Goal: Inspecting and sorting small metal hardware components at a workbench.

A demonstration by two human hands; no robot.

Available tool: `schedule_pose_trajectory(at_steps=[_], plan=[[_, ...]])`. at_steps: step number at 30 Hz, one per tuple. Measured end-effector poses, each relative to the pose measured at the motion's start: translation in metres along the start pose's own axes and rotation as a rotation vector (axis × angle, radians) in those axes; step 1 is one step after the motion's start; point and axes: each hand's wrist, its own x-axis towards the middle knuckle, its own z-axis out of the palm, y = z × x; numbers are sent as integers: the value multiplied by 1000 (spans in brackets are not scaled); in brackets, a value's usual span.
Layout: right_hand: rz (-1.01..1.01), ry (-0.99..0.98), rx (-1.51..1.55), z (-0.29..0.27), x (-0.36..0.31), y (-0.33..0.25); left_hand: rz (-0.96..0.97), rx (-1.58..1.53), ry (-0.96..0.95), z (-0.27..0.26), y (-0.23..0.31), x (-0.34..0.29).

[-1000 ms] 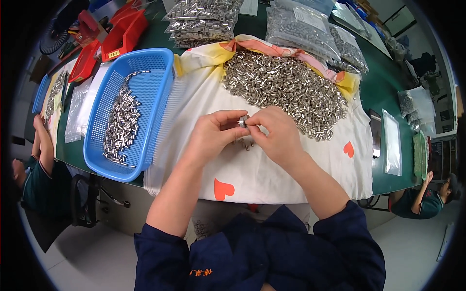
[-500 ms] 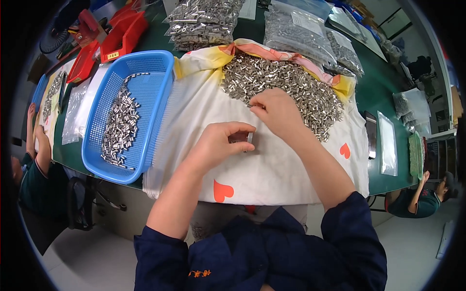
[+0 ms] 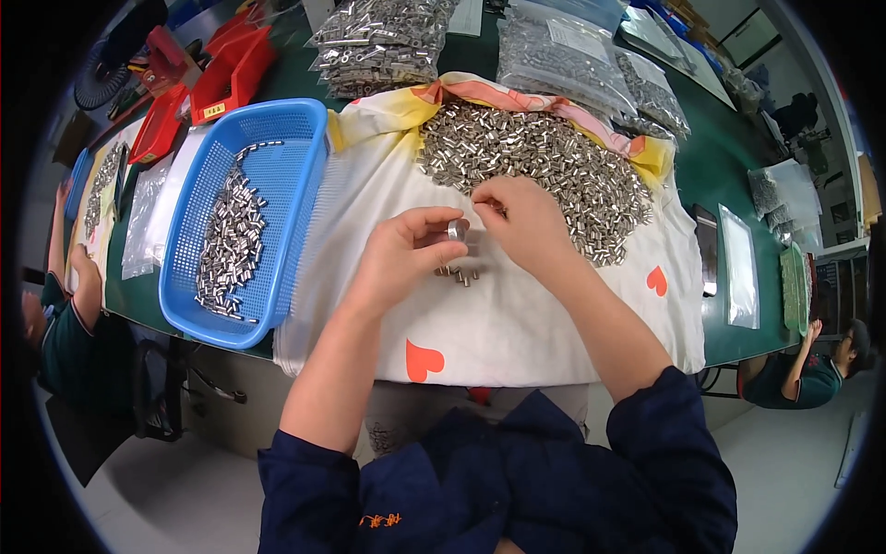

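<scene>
My left hand pinches a small shiny metal piece between thumb and fingertips, above the white cloth. Just right of it, my right hand has its fingers closed at the near left edge of a heap of short metal sleeves. What those fingers hold is mostly hidden. Several loose sleeves lie on the white cloth below my left fingertips. To the left, a blue plastic basket holds a smaller pile of the same sleeves.
Bags of metal parts and more filled bags stand behind the cloth. Red bins sit at the far left. A dark phone-like slab and a clear plastic bag lie right. Co-workers sit on both sides.
My left hand has risen and shifted slightly left with the metal piece, uncovering the loose sleeves on the cloth. My right hand has barely moved; its fingers remain closed.
</scene>
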Motion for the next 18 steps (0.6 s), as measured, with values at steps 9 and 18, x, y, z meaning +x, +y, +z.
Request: schedule_pose_trajectory(at_steps=[9,18], plan=[[-46,-23,263,-3,-22,-13,-10,13,-18,-3,-3,-1],[-5,-125,283,-9,-28,-8,-9,94,-4,0,-4,-2]])
